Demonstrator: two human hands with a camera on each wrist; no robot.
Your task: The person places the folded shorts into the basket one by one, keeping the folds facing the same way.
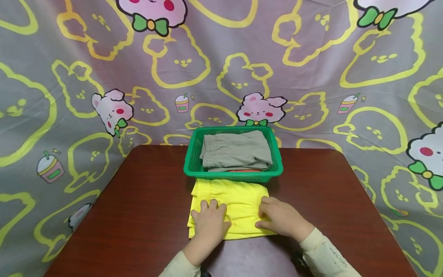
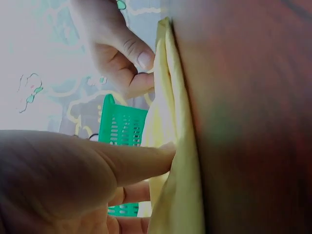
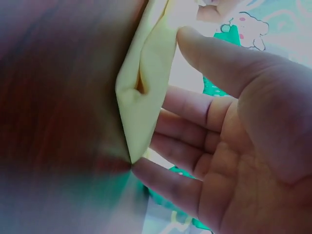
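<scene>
Folded yellow pants (image 1: 238, 209) with a gathered elastic waistband lie flat on the table in front of the basket. My left hand (image 1: 209, 223) rests on them near the waistband, its fingers spread and fingertips touching the cloth. At the right edge, my right hand (image 1: 282, 217) touches the pants with thumb and fingers apart. In the right wrist view, the folded layers of the pants (image 3: 144, 92) show at their edge, with the right hand's fingers (image 3: 185, 102) resting against them. The left wrist view shows the left thumb (image 2: 141, 161) pressing on the cloth.
Just behind the pants stands a green plastic basket (image 1: 188, 163). It holds folded grey pants (image 1: 238, 148) and, beneath them, something orange-red (image 1: 243, 171). The brown table (image 1: 138, 215) ends at a patterned curtain (image 1: 221, 88) hanging behind and at both sides.
</scene>
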